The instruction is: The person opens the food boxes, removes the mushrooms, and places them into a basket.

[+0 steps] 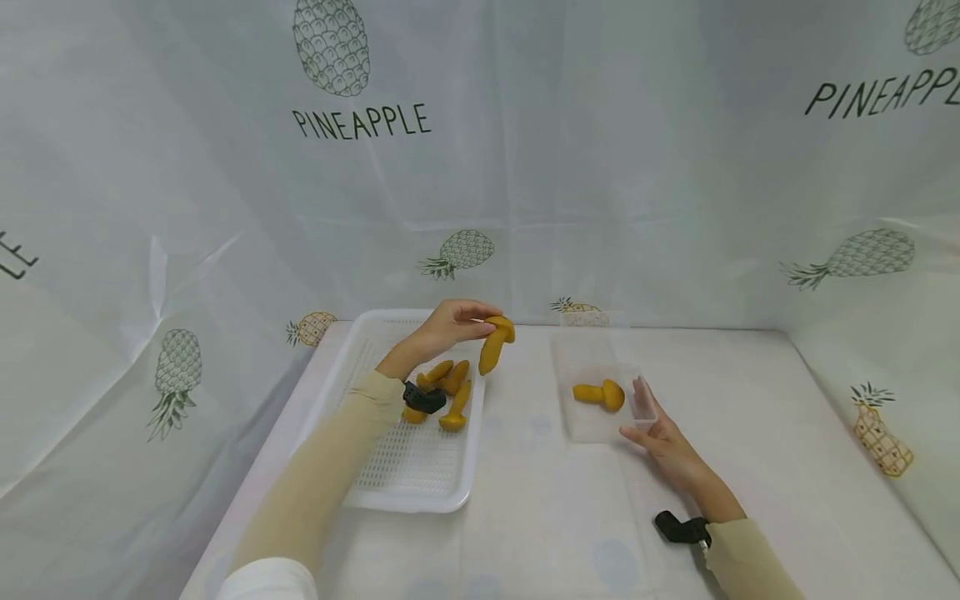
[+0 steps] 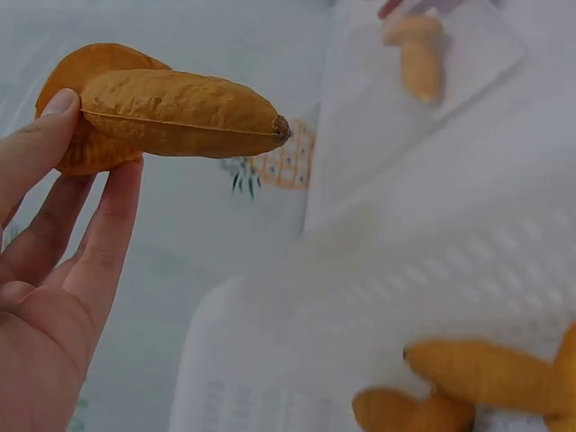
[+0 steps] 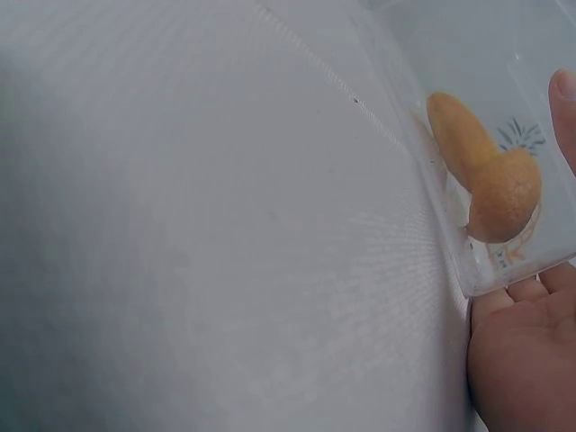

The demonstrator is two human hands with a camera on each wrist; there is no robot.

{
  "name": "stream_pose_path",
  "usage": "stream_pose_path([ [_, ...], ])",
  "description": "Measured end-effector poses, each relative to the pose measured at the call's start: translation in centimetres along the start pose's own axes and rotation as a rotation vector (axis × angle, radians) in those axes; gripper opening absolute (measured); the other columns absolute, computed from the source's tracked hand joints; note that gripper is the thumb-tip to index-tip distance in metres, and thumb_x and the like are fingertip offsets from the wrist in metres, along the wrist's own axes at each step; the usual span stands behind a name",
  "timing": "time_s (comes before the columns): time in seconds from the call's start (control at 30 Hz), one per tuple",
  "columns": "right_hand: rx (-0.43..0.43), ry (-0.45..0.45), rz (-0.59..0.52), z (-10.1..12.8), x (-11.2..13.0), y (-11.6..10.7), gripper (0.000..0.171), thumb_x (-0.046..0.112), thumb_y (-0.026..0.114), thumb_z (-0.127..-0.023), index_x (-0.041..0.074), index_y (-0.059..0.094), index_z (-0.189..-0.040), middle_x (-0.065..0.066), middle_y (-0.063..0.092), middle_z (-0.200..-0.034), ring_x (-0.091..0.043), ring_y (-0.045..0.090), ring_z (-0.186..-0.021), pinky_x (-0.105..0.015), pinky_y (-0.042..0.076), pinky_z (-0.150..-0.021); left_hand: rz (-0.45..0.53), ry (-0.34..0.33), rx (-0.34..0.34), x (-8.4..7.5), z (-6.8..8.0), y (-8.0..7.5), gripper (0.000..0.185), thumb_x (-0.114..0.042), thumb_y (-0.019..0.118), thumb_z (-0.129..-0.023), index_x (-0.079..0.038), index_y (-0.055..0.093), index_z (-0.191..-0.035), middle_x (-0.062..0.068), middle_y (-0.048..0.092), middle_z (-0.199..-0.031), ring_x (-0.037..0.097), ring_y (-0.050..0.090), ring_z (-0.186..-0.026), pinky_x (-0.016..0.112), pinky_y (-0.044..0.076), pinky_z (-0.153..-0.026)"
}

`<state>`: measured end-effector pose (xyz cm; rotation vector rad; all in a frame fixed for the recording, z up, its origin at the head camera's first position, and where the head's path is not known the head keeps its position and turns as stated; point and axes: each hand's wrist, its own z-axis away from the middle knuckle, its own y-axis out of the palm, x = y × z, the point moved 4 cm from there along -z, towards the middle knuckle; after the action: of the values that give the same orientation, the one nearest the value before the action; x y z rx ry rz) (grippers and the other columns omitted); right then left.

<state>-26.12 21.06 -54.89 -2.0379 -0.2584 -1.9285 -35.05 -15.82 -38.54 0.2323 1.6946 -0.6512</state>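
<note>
My left hand [image 1: 450, 327] pinches an orange mushroom-shaped piece [image 1: 495, 342] by its cap and holds it in the air past the right edge of the white perforated tray [image 1: 408, 467]. In the left wrist view the same piece [image 2: 171, 112] sits between my fingertips [image 2: 54, 108]. Several more orange pieces [image 1: 448, 392] lie in the tray. My right hand [image 1: 663, 446] holds the near right corner of a clear plastic box [image 1: 592, 429], with the thumb along its side. One orange piece [image 1: 600, 393] lies inside the box [image 3: 504, 270], seen close as an orange piece [image 3: 486, 171] in the right wrist view.
A white cloth covers the table [image 1: 555, 517]. White sheeting printed with pineapples [image 1: 330, 50] hangs at the back and along both sides. The clear box's open lid [image 1: 581, 346] lies flat behind it.
</note>
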Motion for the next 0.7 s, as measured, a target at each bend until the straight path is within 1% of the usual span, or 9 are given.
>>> stream_pose_path([
  [0.1, 0.0, 0.006, 0.001, 0.0, 0.1, 0.0, 0.096, 0.005, 0.061, -0.099, 0.026, -0.011, -0.16, -0.007, -0.016, -0.165, -0.031, -0.017, -0.148, -0.056, 0.003, -0.113, -0.03, -0.024, -0.028, 0.5, 1.2, -1.4, 0.033, -0.016, 0.066, -0.098, -0.006, 0.065, -0.129, 0.01, 0.066, -0.124, 0.024, 0.063, -0.112, 0.036, 0.053, -0.095],
  [0.2, 0.002, 0.005, -0.001, 0.1, 0.1, 0.0, 0.096, 0.004, 0.06, -0.099, 0.025, -0.011, -0.16, -0.007, -0.016, -0.165, -0.031, -0.017, -0.148, -0.051, 0.004, -0.114, -0.041, -0.056, -0.051, 1.1, 2.3, -2.5, 0.033, -0.015, 0.066, -0.098, -0.005, 0.065, -0.13, 0.01, 0.064, -0.127, 0.024, 0.063, -0.113, 0.036, 0.054, -0.094],
  [0.3, 0.001, 0.002, -0.002, 0.2, 0.0, 0.0, 0.096, 0.004, 0.06, -0.099, 0.024, -0.011, -0.16, -0.007, -0.017, -0.165, -0.032, -0.016, -0.148, -0.047, 0.005, -0.115, -0.033, -0.081, -0.062, 1.6, 3.4, -3.2, 0.034, -0.014, 0.066, -0.098, -0.004, 0.064, -0.13, 0.01, 0.062, -0.131, 0.024, 0.062, -0.114, 0.037, 0.054, -0.094],
  [0.47, -0.002, -0.006, -0.009, 0.1, -0.2, -0.2, 0.096, 0.004, 0.061, -0.099, 0.024, -0.011, -0.16, -0.007, -0.016, -0.165, -0.031, -0.017, -0.148, -0.048, 0.003, -0.116, -0.052, -0.091, -0.062, 2.0, 4.9, -3.8, 0.032, -0.013, 0.067, -0.097, -0.003, 0.066, -0.128, 0.01, 0.064, -0.129, 0.025, 0.064, -0.112, 0.038, 0.054, -0.094],
  [0.57, -0.002, -0.006, -0.01, 0.1, -0.1, -0.2, 0.097, 0.004, 0.061, -0.099, 0.024, -0.011, -0.16, -0.007, -0.016, -0.165, -0.031, -0.017, -0.148, -0.049, 0.003, -0.115, -0.092, -0.101, -0.051, 2.1, 6.1, -4.0, 0.032, -0.015, 0.068, -0.097, -0.004, 0.067, -0.127, 0.01, 0.064, -0.127, 0.025, 0.064, -0.112, 0.038, 0.054, -0.093],
  [0.7, 0.001, -0.001, -0.011, 0.1, 0.0, -0.1, 0.096, 0.004, 0.061, -0.099, 0.024, -0.011, -0.16, -0.006, -0.017, -0.165, -0.031, -0.017, -0.148, -0.051, 0.002, -0.114, -0.12, -0.117, -0.028, 2.4, 7.7, -4.1, 0.032, -0.015, 0.067, -0.097, -0.002, 0.067, -0.127, 0.012, 0.064, -0.129, 0.026, 0.064, -0.11, 0.04, 0.055, -0.092],
])
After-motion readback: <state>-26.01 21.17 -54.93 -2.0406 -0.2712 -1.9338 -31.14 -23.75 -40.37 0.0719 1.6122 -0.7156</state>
